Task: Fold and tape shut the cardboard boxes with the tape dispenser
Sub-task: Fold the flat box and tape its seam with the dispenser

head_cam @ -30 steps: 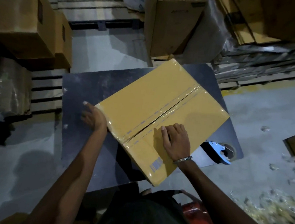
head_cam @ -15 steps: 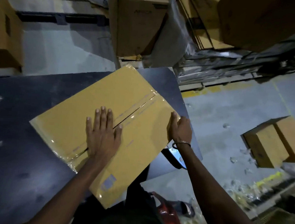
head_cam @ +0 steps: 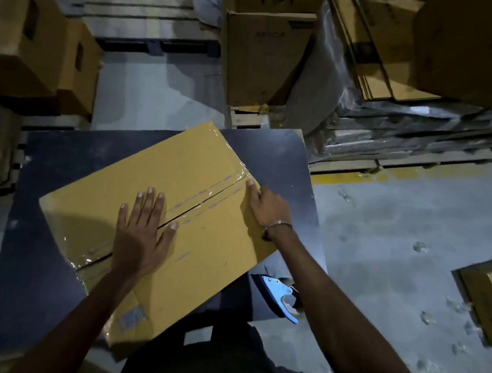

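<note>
Overhanging table near edge: box under both hands.

Yellow-brown cardboard box — dark table — blue tape dispenser.

A dim storeroom is seen from above. A grey concrete floor is crossed by a worn yellow line and is littered with small scraps. A dark table is set in the middle. Brown cartons are stacked at the left beside slatted pallets. A tall carton is stood on a wooden pallet behind the table. Flattened cardboard sheets and wrapped bundles are piled at the right.
</note>
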Tool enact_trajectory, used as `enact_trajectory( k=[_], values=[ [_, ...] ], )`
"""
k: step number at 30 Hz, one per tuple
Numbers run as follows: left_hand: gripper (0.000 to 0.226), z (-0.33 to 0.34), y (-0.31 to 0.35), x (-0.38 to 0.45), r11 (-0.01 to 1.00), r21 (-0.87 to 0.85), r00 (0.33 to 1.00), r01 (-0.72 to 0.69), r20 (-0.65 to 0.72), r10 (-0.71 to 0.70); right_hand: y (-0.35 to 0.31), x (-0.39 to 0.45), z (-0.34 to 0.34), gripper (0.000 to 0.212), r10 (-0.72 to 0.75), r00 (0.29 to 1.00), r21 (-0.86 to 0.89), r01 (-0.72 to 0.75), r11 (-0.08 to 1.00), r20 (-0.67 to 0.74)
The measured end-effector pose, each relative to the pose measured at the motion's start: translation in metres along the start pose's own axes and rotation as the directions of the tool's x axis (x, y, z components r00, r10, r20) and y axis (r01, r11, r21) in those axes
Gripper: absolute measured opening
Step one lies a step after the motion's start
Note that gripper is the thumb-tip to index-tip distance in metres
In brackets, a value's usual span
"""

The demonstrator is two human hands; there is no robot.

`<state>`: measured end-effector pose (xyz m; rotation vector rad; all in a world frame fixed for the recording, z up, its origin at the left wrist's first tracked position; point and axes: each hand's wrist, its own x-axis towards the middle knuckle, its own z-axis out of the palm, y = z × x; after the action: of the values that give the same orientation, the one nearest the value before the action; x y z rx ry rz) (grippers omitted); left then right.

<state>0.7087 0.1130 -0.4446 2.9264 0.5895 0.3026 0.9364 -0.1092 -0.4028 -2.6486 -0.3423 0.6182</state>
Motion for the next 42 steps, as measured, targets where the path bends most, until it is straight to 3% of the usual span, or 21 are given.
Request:
enact_trajectory(
  k=[3, 5, 8, 9, 13, 15, 18, 20, 25, 26, 29, 32, 36, 37, 39, 41, 42],
  values=[
    [0.073, 0.002, -0.002, 0.0, 0.999, 0.044, 1.0, -0.008, 0.007, 0.007, 0.002, 0.03, -0.022, 0.108, 0.092, 0.964, 0.071, -0.113, 0.991, 0.25],
    [0.074, 0.0, -0.001, 0.001, 0.998, 0.059, 1.0, 0.002, 0.03, -0.004, -0.01, 0.038, -0.021, 0.1, -0.001, 0.985, 0.124, -0.02, 0.992, 0.173],
    [0.076, -0.003, 0.002, 0.002, 0.997, 0.064, 0.996, 0.037, 0.073, -0.042, -0.036, 0.03, -0.004, 0.064, -0.262, 0.965, 0.194, 0.262, 0.945, -0.027],
    [0.076, -0.004, 0.003, 0.002, 0.997, 0.069, 0.995, 0.044, 0.091, -0.05, -0.043, 0.029, 0.0, 0.066, -0.294, 0.956, 0.164, 0.292, 0.942, -0.013],
    [0.077, -0.007, 0.003, 0.002, 0.996, 0.072, 0.988, 0.057, 0.142, -0.066, -0.056, 0.061, -0.006, 0.096, -0.112, 0.97, 0.081, 0.096, 0.992, 0.215],
    [0.077, -0.007, 0.003, 0.001, 0.995, 0.073, 0.986, 0.061, 0.152, -0.071, -0.062, 0.082, -0.017, 0.104, -0.096, 0.961, 0.09, 0.075, 0.993, 0.259],
    [0.077, -0.005, 0.002, 0.001, 0.996, 0.068, 0.986, 0.06, 0.153, -0.069, -0.08, 0.093, -0.011, 0.085, -0.272, 0.958, 0.215, 0.248, 0.944, 0.089],
    [0.077, -0.004, 0.002, 0.001, 0.997, 0.058, 0.986, 0.055, 0.153, -0.064, -0.092, 0.09, 0.001, 0.085, -0.368, 0.924, 0.187, 0.345, 0.92, 0.106],
    [0.076, -0.003, 0.001, 0.0, 0.999, 0.038, 0.989, 0.023, 0.144, -0.028, -0.12, 0.123, -0.014, 0.101, -0.142, 0.937, 0.03, 0.14, 0.99, 0.318],
    [0.076, -0.004, 0.001, 0.0, 0.999, 0.038, 0.99, 0.018, 0.139, -0.023, -0.125, 0.133, -0.018, 0.099, -0.142, 0.94, 0.045, 0.135, 0.99, 0.309],
    [0.075, -0.004, 0.001, 0.002, 1.0, 0.029, 0.991, 0.007, 0.132, -0.011, -0.131, 0.142, -0.01, 0.085, -0.304, 0.938, 0.185, 0.273, 0.944, 0.168],
    [0.075, -0.006, 0.002, 0.002, 0.999, 0.033, 0.988, 0.025, 0.152, -0.03, -0.131, 0.142, 0.013, 0.085, -0.394, 0.885, 0.125, 0.374, 0.919, 0.247],
    [0.074, -0.009, 0.004, 0.001, 0.999, 0.026, 0.984, 0.042, 0.17, -0.046, -0.147, 0.165, 0.011, 0.103, -0.173, 0.928, 0.112, 0.143, 0.983, 0.331],
    [0.074, -0.009, 0.004, 0.001, 0.999, 0.027, 0.984, 0.044, 0.173, -0.048, -0.151, 0.17, 0.009, 0.105, -0.147, 0.939, 0.147, 0.105, 0.984, 0.311],
    [0.075, -0.01, 0.004, 0.002, 0.998, 0.025, 0.982, 0.053, 0.181, -0.056, -0.151, 0.171, 0.014, 0.09, -0.23, 0.972, 0.128, 0.222, 0.967, 0.053],
    [0.075, -0.01, 0.004, 0.002, 0.998, 0.021, 0.982, 0.056, 0.179, -0.059, -0.145, 0.165, 0.026, 0.056, -0.412, 0.861, -0.015, 0.427, 0.904, -0.298],
    [0.075, -0.009, 0.004, 0.002, 0.998, 0.025, 0.982, 0.057, 0.177, -0.061, -0.143, 0.162, 0.034, 0.044, -0.478, 0.804, -0.064, 0.489, 0.87, -0.354]
  ],
)
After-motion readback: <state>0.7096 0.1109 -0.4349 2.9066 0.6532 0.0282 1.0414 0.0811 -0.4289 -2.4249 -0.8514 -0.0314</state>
